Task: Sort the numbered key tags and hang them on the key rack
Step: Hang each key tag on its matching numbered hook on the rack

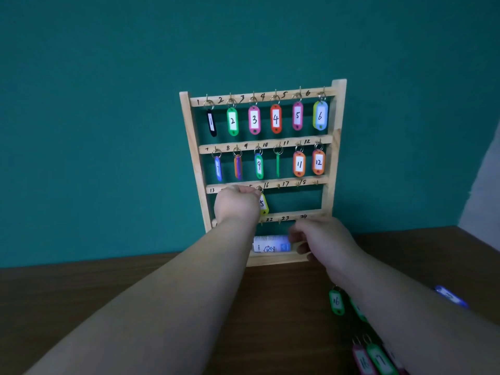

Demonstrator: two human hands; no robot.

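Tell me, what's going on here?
A person is filling the wooden key rack. Its top two rows are full. The left hand is at the third row beside a yellow tag on its hook. The right hand is blurred near the rack's base. Green tag 16 lies on the table.

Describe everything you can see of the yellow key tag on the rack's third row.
The yellow key tag looks like glossy plastic with a white label. Only a handwritten 5 shows, since the left hand covers its left part. It hangs slightly tilted from a metal ring by the mark 16 on the third bar of the wooden key rack, its lower end just above the fourth bar. Whether the fingers pinch the ring is hidden.
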